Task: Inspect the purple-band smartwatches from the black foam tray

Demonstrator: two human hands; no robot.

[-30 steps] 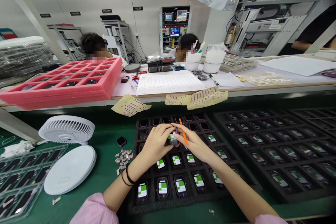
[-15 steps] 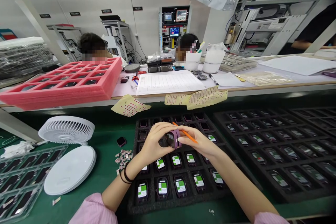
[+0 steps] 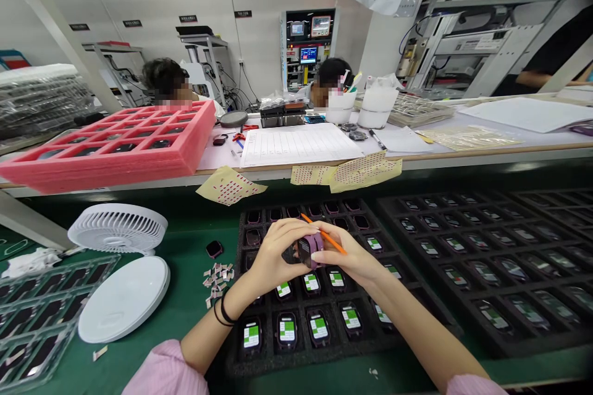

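Between both hands, above the black foam tray (image 3: 296,363), is a purple watch case (image 3: 311,249) with a dark face, tilted on edge. My left hand (image 3: 277,254) curls around its left side, thumb below and fingers over the top. My right hand (image 3: 348,254) pinches its right side, and an orange stick (image 3: 330,239) is also held in these fingers, slanting up to the left. Part of the watch case is hidden by the fingers. Below the hands, several watches (image 3: 319,327) with green-and-white screens sit in the tray's slots; dark-faced ones (image 3: 331,207) fill the back rows.
A second foam tray of watches (image 3: 491,315) lies to the right. On the left are a white fan (image 3: 123,299), a loose watch (image 3: 214,249), small connector strips (image 3: 217,281) and a clear tray (image 3: 50,321). A shelf edge (image 3: 273,171) with a pink foam tray (image 3: 139,166) runs behind; people sit beyond.
The watch case has turned slightly and sits a little lower in the fingers. My right thumb has moved left onto its face edge, and the orange stick has shifted slightly left.
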